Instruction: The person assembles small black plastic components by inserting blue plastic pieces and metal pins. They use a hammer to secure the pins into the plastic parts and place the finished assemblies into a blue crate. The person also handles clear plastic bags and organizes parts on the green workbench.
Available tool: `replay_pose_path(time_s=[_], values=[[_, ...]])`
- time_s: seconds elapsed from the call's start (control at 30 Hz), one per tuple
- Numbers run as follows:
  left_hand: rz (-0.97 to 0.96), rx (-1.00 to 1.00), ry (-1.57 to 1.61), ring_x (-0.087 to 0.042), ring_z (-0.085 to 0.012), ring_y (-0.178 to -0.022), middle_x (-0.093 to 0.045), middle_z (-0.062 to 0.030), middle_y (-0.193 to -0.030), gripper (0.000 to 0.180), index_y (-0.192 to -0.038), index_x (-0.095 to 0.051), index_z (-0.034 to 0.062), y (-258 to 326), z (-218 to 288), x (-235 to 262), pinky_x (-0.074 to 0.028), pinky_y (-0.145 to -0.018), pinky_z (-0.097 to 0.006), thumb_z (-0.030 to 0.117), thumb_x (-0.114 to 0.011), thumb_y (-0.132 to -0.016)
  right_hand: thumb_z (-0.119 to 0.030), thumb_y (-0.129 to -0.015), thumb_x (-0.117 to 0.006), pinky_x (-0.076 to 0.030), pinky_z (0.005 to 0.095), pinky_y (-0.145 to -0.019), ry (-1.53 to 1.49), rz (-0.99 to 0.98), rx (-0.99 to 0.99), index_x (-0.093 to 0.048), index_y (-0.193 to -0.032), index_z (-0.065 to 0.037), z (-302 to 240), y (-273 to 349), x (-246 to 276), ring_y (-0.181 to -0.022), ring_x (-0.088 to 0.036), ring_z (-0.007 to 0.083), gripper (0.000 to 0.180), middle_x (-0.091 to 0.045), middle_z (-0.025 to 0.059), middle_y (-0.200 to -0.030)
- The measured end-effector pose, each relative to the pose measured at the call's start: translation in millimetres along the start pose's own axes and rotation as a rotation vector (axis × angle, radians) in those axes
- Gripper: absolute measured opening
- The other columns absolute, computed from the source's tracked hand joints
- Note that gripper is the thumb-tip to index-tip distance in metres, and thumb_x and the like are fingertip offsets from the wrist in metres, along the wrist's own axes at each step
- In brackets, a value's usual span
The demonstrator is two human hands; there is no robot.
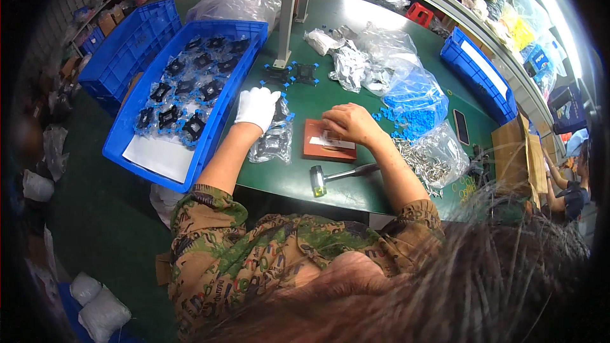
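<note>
My left hand, in a white glove, rests at the edge of a black four-armed bracket with blue tips, its fingers closed over the near side. Just below lie clear plastic bags with dark pieces inside. My bare right hand is over a reddish-brown block with a whitish strip on top. Its fingers are curled together, and what they hold is hidden. A hammer with a clear yellowish face lies in front of the block. Beyond my left hand sit two more black brackets.
A blue crate of bagged black brackets stands left. Blue caps in a bag and a heap of metal screws lie right, near a phone and cardboard box. A metal post rises from the green table.
</note>
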State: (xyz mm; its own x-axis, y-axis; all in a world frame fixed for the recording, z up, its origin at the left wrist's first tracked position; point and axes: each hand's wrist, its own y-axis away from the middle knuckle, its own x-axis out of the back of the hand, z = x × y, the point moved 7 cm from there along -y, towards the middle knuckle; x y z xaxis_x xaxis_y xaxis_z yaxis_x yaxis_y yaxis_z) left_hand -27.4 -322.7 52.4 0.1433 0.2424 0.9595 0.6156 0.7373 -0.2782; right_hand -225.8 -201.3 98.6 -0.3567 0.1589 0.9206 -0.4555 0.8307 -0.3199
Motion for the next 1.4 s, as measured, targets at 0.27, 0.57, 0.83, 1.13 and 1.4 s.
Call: replay_pose_path(time_s=[0.27, 0.57, 0.83, 1.13, 1.4], values=[[-0.167, 0.085, 0.208, -0.066, -0.0342, -0.114, -0.07, -0.0126, -0.126, 0.043, -0.137, -0.065, 0.0181, 10, -16, -2, -0.051, -0.094, -0.051, 0.033, -0.052, -0.098, -0.028, -0.097, -0.066, -0.057, 0.0435, -0.086, -0.034, 0.122, -0.339, -0.077, -0.109, -0.006, 89, 39, 47, -0.095, -0.073, 0.0351, 0.027, -0.076, 0.0143, -0.105], [-0.03, 0.232, 0.716, -0.07, -0.0387, -0.108, -0.073, -0.0208, -0.118, 0.048, -0.135, -0.068, 0.0161, -8, -51, -44, -0.054, -0.098, -0.046, 0.028, -0.067, -0.089, -0.019, -0.091, -0.069, -0.053, 0.0466, -0.1, 0.49, 0.296, -0.673, -0.071, -0.122, -0.007, 280, 67, 77, -0.118, -0.066, 0.0392, 0.033, -0.07, 0.0162, -0.128], [0.042, 0.295, 0.796, -0.07, -0.0346, -0.11, -0.074, -0.0185, -0.12, 0.044, -0.131, -0.071, 0.0125, 2, -70, -55, -0.054, -0.099, -0.043, 0.024, -0.067, -0.088, -0.026, -0.089, -0.073, -0.048, 0.0552, -0.098, 0.712, 0.265, -0.79, -0.068, -0.128, -0.018, 330, 35, 54, -0.12, -0.063, 0.0334, 0.04, -0.07, 0.0093, -0.125], [0.092, 0.328, 0.714, -0.07, -0.0349, -0.11, -0.074, -0.0177, -0.119, 0.042, -0.129, -0.071, 0.0121, 5, -62, -44, -0.054, -0.099, -0.044, 0.025, -0.064, -0.089, -0.026, -0.093, -0.07, -0.047, 0.053, -0.096, 0.614, 0.431, -0.816, -0.076, -0.107, -0.015, 322, 78, 60, -0.113, -0.063, 0.0334, 0.019, -0.069, 0.0083, -0.113], [0.14, 0.31, 0.731, -0.07, -0.034, -0.113, -0.074, -0.0173, -0.12, 0.042, -0.127, -0.071, 0.0107, -2, -59, -49, -0.053, -0.101, -0.044, 0.025, -0.065, -0.088, -0.026, -0.088, -0.074, -0.043, 0.0528, -0.107, 0.78, 0.52, -0.801, -0.062, -0.136, -0.014, 350, 62, 69, -0.124, -0.06, 0.0375, 0.051, -0.065, 0.0105, -0.133]])
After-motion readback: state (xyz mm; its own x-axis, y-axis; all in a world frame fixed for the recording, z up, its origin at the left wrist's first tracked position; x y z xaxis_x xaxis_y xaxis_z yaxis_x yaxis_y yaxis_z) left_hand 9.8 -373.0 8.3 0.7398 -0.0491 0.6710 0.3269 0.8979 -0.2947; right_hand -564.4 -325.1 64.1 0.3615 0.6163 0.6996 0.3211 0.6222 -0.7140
